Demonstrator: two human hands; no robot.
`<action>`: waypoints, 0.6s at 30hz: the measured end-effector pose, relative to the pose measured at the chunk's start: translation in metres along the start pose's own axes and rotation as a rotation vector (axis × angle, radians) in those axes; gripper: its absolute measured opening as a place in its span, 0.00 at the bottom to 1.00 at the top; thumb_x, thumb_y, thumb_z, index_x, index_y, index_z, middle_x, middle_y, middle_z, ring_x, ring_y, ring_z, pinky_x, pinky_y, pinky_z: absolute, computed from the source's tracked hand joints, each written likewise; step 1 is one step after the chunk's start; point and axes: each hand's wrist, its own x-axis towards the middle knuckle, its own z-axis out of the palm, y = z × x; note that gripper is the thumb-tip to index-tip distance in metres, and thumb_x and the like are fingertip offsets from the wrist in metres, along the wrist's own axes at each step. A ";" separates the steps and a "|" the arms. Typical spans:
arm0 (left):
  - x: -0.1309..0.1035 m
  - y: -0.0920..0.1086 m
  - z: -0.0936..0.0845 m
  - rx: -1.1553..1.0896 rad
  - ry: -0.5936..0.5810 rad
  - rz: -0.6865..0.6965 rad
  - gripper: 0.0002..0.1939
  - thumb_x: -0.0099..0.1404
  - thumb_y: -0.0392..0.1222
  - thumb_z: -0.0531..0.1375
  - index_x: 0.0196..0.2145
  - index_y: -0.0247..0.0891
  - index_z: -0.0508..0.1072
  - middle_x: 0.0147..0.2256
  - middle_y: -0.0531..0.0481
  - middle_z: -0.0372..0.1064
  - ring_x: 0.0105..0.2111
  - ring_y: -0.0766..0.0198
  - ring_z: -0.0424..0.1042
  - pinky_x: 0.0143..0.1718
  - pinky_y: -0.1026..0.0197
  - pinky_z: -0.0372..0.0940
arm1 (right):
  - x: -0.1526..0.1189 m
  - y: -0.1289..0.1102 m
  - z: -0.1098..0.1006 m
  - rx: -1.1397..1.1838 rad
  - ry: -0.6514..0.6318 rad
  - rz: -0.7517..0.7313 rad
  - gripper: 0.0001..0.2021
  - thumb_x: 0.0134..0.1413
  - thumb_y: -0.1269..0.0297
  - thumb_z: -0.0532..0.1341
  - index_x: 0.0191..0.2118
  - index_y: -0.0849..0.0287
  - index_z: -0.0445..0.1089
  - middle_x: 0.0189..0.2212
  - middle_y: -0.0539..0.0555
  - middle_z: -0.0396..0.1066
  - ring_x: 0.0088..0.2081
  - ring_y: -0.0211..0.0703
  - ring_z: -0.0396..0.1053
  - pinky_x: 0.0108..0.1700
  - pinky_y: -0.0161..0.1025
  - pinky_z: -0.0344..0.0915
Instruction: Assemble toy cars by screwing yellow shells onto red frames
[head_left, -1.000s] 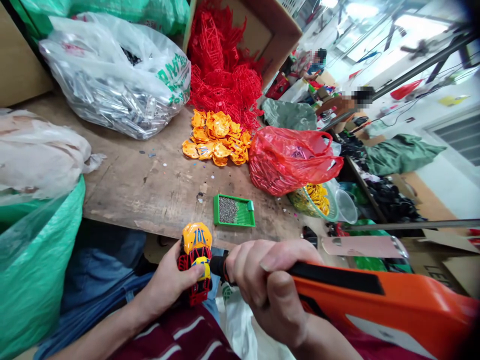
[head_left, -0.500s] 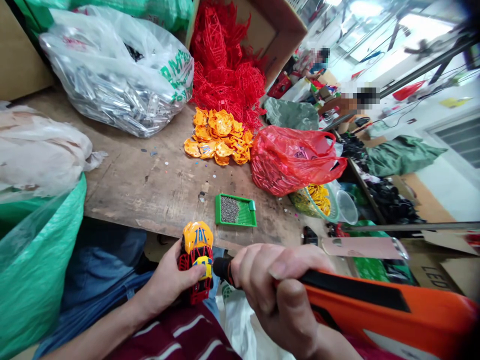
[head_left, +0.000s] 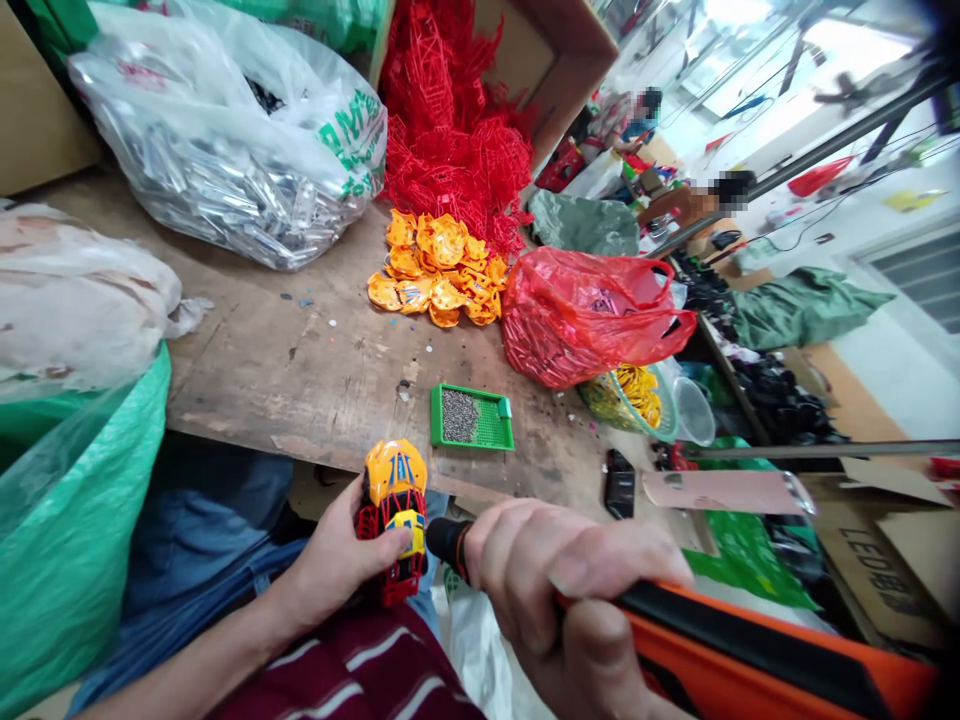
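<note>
My left hand (head_left: 360,545) is closed around a toy car (head_left: 397,475) with an orange hood, a red frame and a yellow part under my thumb. It is held just off the table's near edge, above my lap. My right hand (head_left: 555,580) grips an orange and black power screwdriver (head_left: 750,640). The screwdriver's dark nose (head_left: 447,545) points left and meets the right side of the car; its tip is hidden there. Beyond the car, a green tray (head_left: 495,428) on the table has small metal screws (head_left: 457,415) heaped in its left part.
Orange car shells (head_left: 439,265) lie piled before red plastic frames (head_left: 457,140) spilling from a cardboard box. A clear bag (head_left: 232,170) of silvery parts stands left of them, a red bag (head_left: 585,320) right. A black object (head_left: 619,484) lies near the right edge.
The rear of the screwdriver has swung down in the picture, and my right hand has tilted slightly with it. The toy car and my left hand are almost unmoved.
</note>
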 end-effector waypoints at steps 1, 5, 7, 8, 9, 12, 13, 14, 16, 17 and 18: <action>0.000 0.000 0.000 0.002 0.006 0.002 0.27 0.51 0.47 0.70 0.46 0.37 0.69 0.40 0.48 0.75 0.40 0.55 0.73 0.43 0.57 0.70 | 0.000 0.000 0.000 0.000 -0.006 0.002 0.04 0.62 0.60 0.60 0.36 0.52 0.66 0.15 0.41 0.54 0.14 0.32 0.55 0.22 0.35 0.64; 0.001 -0.005 -0.003 -0.001 0.002 0.012 0.29 0.51 0.47 0.70 0.49 0.36 0.68 0.42 0.46 0.75 0.42 0.54 0.73 0.45 0.56 0.69 | 0.001 0.000 -0.002 -0.003 -0.047 0.035 0.05 0.63 0.59 0.60 0.35 0.52 0.66 0.16 0.42 0.55 0.15 0.32 0.56 0.23 0.36 0.64; 0.002 -0.008 -0.004 -0.005 -0.006 0.015 0.29 0.52 0.46 0.70 0.49 0.36 0.68 0.42 0.47 0.75 0.41 0.55 0.73 0.45 0.57 0.69 | 0.001 0.000 -0.001 0.000 -0.059 0.045 0.06 0.63 0.59 0.60 0.34 0.52 0.66 0.16 0.42 0.55 0.15 0.32 0.56 0.23 0.36 0.65; 0.002 -0.008 -0.004 -0.005 -0.011 0.016 0.29 0.52 0.46 0.70 0.49 0.36 0.68 0.42 0.47 0.75 0.41 0.55 0.73 0.45 0.57 0.69 | 0.000 0.001 -0.001 0.006 -0.058 0.043 0.06 0.63 0.60 0.60 0.34 0.52 0.65 0.16 0.42 0.55 0.15 0.32 0.56 0.23 0.35 0.65; 0.002 -0.008 -0.004 -0.004 -0.012 0.016 0.29 0.52 0.46 0.70 0.49 0.36 0.68 0.42 0.47 0.75 0.41 0.55 0.73 0.45 0.57 0.69 | 0.000 0.002 0.000 0.014 -0.052 0.039 0.06 0.62 0.60 0.60 0.35 0.53 0.65 0.16 0.42 0.55 0.15 0.32 0.56 0.23 0.35 0.65; 0.002 -0.006 -0.004 0.010 -0.001 0.008 0.28 0.52 0.46 0.70 0.48 0.36 0.68 0.42 0.47 0.75 0.42 0.55 0.73 0.46 0.56 0.69 | -0.002 0.005 0.002 0.033 -0.033 0.028 0.05 0.62 0.60 0.60 0.35 0.53 0.66 0.16 0.42 0.55 0.15 0.32 0.57 0.23 0.36 0.64; 0.002 -0.005 -0.003 0.013 0.002 0.006 0.28 0.52 0.46 0.70 0.48 0.36 0.68 0.42 0.47 0.75 0.42 0.54 0.73 0.46 0.56 0.69 | -0.003 0.006 0.002 0.033 -0.023 0.031 0.04 0.62 0.61 0.60 0.36 0.53 0.66 0.16 0.42 0.55 0.16 0.32 0.57 0.24 0.36 0.64; 0.002 -0.004 -0.003 0.012 0.004 0.007 0.28 0.51 0.47 0.70 0.48 0.36 0.68 0.42 0.46 0.75 0.42 0.53 0.72 0.46 0.55 0.69 | -0.004 0.007 0.002 0.034 -0.014 0.035 0.04 0.62 0.61 0.60 0.36 0.52 0.66 0.16 0.42 0.55 0.16 0.33 0.57 0.24 0.36 0.64; 0.002 -0.002 -0.003 0.005 0.000 0.013 0.30 0.50 0.48 0.70 0.48 0.35 0.68 0.42 0.45 0.75 0.42 0.52 0.73 0.46 0.54 0.69 | -0.005 0.009 0.002 0.034 -0.007 0.043 0.04 0.61 0.60 0.60 0.36 0.52 0.66 0.16 0.42 0.56 0.16 0.33 0.58 0.24 0.37 0.65; 0.002 -0.001 -0.003 0.001 -0.002 0.017 0.30 0.50 0.49 0.70 0.48 0.35 0.69 0.42 0.44 0.75 0.43 0.51 0.73 0.46 0.54 0.69 | -0.006 0.009 0.002 0.032 -0.004 0.041 0.04 0.61 0.60 0.60 0.36 0.52 0.66 0.16 0.42 0.55 0.16 0.33 0.58 0.24 0.37 0.65; 0.002 -0.001 -0.003 -0.001 -0.003 0.019 0.31 0.49 0.49 0.70 0.48 0.35 0.68 0.42 0.44 0.75 0.43 0.51 0.73 0.46 0.54 0.69 | -0.006 0.010 0.002 0.030 -0.005 0.035 0.04 0.62 0.61 0.60 0.36 0.52 0.66 0.16 0.42 0.55 0.15 0.33 0.58 0.24 0.37 0.65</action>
